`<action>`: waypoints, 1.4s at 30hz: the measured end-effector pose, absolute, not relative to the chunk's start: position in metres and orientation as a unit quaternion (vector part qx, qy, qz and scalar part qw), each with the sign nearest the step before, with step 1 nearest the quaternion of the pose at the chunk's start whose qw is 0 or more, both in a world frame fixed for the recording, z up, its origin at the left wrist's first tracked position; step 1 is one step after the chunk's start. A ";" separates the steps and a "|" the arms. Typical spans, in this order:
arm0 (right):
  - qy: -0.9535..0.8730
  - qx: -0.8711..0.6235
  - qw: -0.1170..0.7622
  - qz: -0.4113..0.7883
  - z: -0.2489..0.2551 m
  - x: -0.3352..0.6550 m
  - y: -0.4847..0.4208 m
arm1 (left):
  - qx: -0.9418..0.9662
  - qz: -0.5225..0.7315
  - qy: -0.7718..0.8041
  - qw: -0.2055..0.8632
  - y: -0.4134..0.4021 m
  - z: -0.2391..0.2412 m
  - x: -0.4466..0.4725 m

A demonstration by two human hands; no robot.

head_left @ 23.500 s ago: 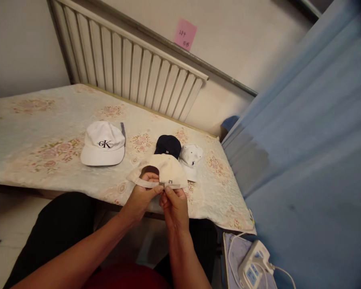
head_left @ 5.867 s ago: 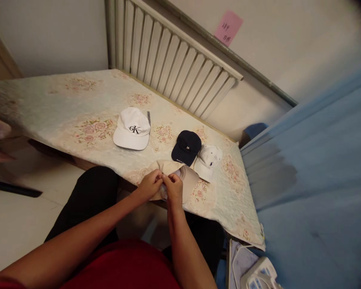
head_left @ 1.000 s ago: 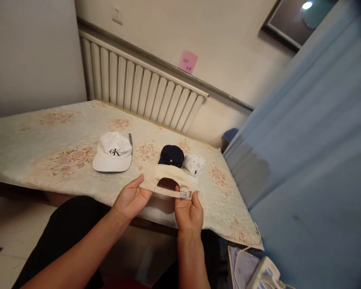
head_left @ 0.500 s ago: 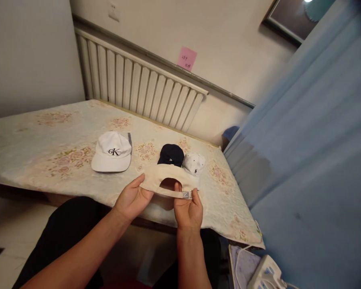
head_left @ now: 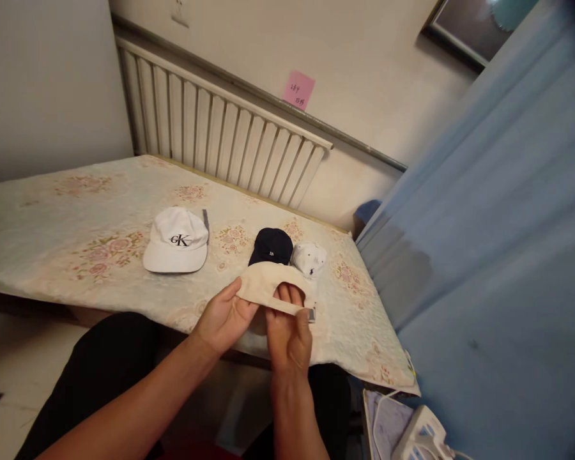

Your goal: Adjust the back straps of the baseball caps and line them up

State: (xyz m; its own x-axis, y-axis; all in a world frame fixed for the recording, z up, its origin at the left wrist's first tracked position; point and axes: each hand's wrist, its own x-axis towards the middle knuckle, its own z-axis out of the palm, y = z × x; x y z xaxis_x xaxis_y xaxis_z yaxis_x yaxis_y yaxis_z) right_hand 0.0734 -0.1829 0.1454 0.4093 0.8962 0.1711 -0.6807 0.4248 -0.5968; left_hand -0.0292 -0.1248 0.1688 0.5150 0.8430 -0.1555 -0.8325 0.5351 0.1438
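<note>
Between my hands is a cream baseball cap (head_left: 263,281), its back opening and strap facing me. My left hand (head_left: 225,316) pinches the cap's left side, thumb on top. My right hand (head_left: 290,338) grips the strap near its grey buckle (head_left: 311,315), the thumb over the strap and several fingers showing through the opening. Just beyond, a dark navy cap (head_left: 271,246) lies on the bed, partly covered by the cream one. To its right sits a small white cap (head_left: 309,259) with a dark emblem. A white cap with black letters (head_left: 177,239) rests farther left.
The caps lie on a floral-covered bed (head_left: 100,211). A white radiator (head_left: 220,128) runs along the wall behind it. A blue curtain (head_left: 483,223) hangs at the right. Near the lower right corner are a white device with a cord (head_left: 421,434) and a small shelf.
The cream cap has turned, so its opening and buckle now sit farther right. My left hand has moved right; my right hand has shifted slightly left, with more fingers inside the opening.
</note>
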 end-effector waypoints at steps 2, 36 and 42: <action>-0.272 -0.251 0.801 0.469 0.146 0.058 -0.181 | 0.043 0.465 0.100 0.879 -0.132 0.168 -0.022; -0.173 -0.265 0.827 0.465 0.136 0.046 -0.167 | 0.013 0.457 0.116 0.882 -0.133 0.154 -0.025; -0.181 -0.256 0.837 0.449 0.143 0.065 -0.171 | 0.017 0.522 0.106 0.846 -0.122 0.154 -0.038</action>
